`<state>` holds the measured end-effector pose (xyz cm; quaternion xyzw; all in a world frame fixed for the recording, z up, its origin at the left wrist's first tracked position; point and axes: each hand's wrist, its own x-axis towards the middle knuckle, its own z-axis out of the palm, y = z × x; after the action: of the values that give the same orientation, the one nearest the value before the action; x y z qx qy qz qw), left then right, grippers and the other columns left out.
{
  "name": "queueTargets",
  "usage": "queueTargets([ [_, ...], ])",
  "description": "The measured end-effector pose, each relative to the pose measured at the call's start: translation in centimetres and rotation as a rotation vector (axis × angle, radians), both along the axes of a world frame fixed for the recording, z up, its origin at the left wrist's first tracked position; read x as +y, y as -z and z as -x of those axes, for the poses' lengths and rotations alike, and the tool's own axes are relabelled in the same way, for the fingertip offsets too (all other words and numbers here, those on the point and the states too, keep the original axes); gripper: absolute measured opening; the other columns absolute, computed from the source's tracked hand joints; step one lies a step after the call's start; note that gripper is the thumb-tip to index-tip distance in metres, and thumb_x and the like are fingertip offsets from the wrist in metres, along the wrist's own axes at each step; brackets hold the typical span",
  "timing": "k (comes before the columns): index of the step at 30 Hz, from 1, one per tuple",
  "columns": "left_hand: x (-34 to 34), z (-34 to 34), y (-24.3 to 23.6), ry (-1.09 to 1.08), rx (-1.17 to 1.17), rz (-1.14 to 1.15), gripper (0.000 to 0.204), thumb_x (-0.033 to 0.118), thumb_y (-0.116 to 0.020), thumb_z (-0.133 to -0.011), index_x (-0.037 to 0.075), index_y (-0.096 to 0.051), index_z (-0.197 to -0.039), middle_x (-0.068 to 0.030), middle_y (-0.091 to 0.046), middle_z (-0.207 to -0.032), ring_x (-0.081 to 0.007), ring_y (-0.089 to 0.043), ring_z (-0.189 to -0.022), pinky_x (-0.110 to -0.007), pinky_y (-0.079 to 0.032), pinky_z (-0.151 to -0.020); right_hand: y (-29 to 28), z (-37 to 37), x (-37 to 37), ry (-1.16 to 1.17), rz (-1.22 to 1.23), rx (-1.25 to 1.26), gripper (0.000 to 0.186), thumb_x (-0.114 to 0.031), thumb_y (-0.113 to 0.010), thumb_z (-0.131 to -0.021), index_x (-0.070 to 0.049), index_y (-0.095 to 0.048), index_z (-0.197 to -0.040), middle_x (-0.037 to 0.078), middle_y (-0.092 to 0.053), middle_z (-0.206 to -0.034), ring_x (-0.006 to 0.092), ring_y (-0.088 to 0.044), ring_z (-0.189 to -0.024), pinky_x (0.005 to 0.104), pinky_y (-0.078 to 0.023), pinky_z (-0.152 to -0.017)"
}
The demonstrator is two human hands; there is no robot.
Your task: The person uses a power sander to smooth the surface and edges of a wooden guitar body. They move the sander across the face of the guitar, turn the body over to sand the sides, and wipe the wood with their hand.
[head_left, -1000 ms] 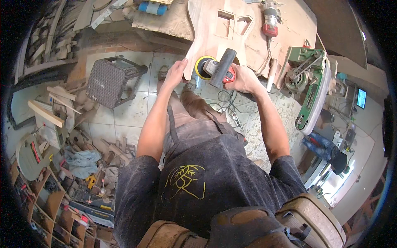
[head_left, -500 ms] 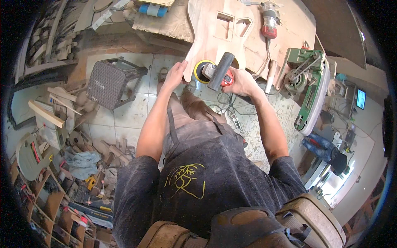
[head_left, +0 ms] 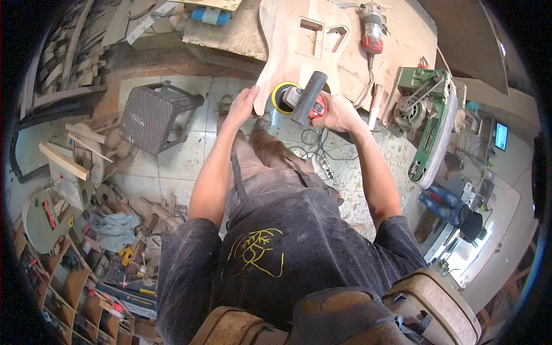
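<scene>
A pale wooden guitar body point(head_left: 284, 52) with cut-out pockets lies on the workbench, its near end jutting past the bench edge. My left hand point(head_left: 245, 105) grips the left corner of that near end, fingers partly hidden. In my right hand point(head_left: 339, 113) is a power sander point(head_left: 316, 107) with a red body and a dark cylindrical handle across it. The sander's round, yellow-rimmed pad point(head_left: 279, 96) is tilted on edge against the near edge of the guitar body. From this angle I cannot tell exactly how much of the pad touches the wood.
A red and silver router point(head_left: 373, 34) stands on the workbench point(head_left: 405, 40), right of the guitar body. Farther right is a green belt sander point(head_left: 428, 129). Cables point(head_left: 316, 146) trail over the floor near my legs. A dark woven stool point(head_left: 150, 118) is at left. Another person point(head_left: 451, 210) is at far right.
The sander has shifted very slightly to the right along the guitar body's near edge. Both hands keep their grips.
</scene>
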<state>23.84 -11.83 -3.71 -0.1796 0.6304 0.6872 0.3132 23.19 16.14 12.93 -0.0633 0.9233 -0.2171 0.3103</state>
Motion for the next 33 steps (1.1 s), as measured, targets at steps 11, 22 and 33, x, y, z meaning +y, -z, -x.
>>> queueTargets([
  [11, 0.1, 0.2, 0.2, 0.016, 0.000, -0.019, 0.058, 0.057, -0.050, -0.105, 0.001, -0.058, -0.116, -0.0117, -0.067, -0.095, -0.0234, -0.072, -0.075, -0.039, -0.063, -0.064, -0.5, 0.9, -0.1, 0.011, 0.033, 0.017, 0.059, -0.034, -0.082, -0.063, -0.004, -0.066, -0.110, 0.024, -0.072, -0.093, 0.0427, -0.070, -0.092, 0.0483, -0.055, -0.085],
  [22, 0.0, 0.0, 0.0, 0.016, -0.004, -0.042, 0.056, 0.055, -0.049, -0.106, 0.001, -0.058, -0.116, -0.0101, -0.066, -0.092, -0.0223, -0.071, -0.074, -0.038, -0.062, -0.064, -0.5, 1.1, 0.8, 0.008, -0.003, 0.001, 0.056, -0.036, -0.082, -0.064, -0.003, -0.066, -0.106, 0.024, -0.072, -0.093, 0.0424, -0.070, -0.093, 0.0487, -0.055, -0.084],
  [33, -0.1, 0.0, 0.7, 0.030, 0.019, 0.008, 0.059, 0.058, -0.049, -0.105, 0.002, -0.058, -0.118, -0.0101, -0.067, -0.092, -0.0215, -0.071, -0.075, -0.037, -0.062, -0.066, -0.7, 1.0, 2.1, -0.040, -0.019, 0.001, 0.056, -0.037, -0.081, -0.064, -0.002, -0.066, -0.105, 0.025, -0.072, -0.093, 0.0423, -0.070, -0.092, 0.0483, -0.055, -0.085],
])
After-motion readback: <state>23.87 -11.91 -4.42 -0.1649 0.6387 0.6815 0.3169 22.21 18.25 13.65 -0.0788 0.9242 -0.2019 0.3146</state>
